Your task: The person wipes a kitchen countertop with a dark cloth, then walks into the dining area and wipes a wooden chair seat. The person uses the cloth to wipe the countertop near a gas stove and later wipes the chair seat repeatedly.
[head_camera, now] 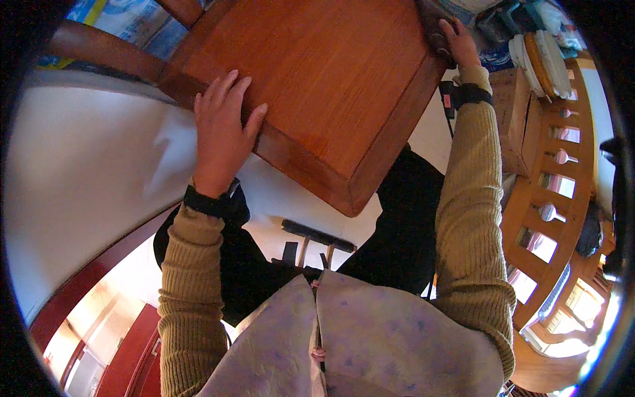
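Observation:
A reddish-brown wooden seat (317,94), apparently of a chair or stool, lies tilted before me with one corner pointing toward my lap. My left hand (223,129) rests on its left edge, with fingers spread over the top and the thumb apart. Wooden bars (109,54) run off from the seat at the upper left. At the far right edge, my right hand (461,42) is closed around a dark, crumpled-looking thing (435,37), perhaps a cloth. Most of the right fingers are hidden behind it.
A white wall (94,149) with dark red trim curves along the left. Below my legs is a black-topped bar on pale legs (317,235). To the right stand a cardboard box (511,114), several round flat objects (540,64) and a wooden railing with cutouts (555,159).

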Demonstrator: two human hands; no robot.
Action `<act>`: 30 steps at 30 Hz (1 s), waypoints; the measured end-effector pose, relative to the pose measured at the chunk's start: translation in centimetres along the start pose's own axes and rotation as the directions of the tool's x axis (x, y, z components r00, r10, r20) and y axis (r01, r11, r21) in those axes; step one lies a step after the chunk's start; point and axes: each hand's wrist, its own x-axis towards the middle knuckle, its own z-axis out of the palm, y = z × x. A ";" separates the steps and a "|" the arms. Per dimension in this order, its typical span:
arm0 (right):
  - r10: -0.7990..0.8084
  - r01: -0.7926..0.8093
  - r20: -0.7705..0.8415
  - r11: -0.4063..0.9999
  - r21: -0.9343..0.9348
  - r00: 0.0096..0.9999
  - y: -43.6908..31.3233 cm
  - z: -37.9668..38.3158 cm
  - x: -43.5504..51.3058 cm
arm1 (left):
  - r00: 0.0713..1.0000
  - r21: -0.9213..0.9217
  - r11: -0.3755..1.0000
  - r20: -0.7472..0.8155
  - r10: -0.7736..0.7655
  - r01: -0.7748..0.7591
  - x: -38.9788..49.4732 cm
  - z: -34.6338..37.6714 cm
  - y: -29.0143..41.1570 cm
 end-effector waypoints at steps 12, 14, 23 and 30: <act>-0.016 0.021 0.015 0.896 -0.443 1.000 -3.7 -0.7 -5.4 | 0.999 0.046 0.999 0.033 -0.017 0.015 -0.1 0.2 0.0; 0.103 -0.054 0.095 0.905 -0.422 0.990 -5.0 -0.6 -6.8 | 1.000 0.064 0.998 0.030 -0.007 0.005 -0.2 0.3 0.0; 0.201 -0.151 0.100 0.917 -0.370 0.975 -12.9 -1.2 -18.0 | 1.000 0.041 0.999 0.005 0.023 -0.023 -0.3 0.6 -0.2; 0.134 -0.106 0.079 0.952 -0.288 0.988 -18.6 -1.0 -27.5 | 0.999 0.080 0.997 0.046 0.020 -0.024 -0.5 0.8 -0.4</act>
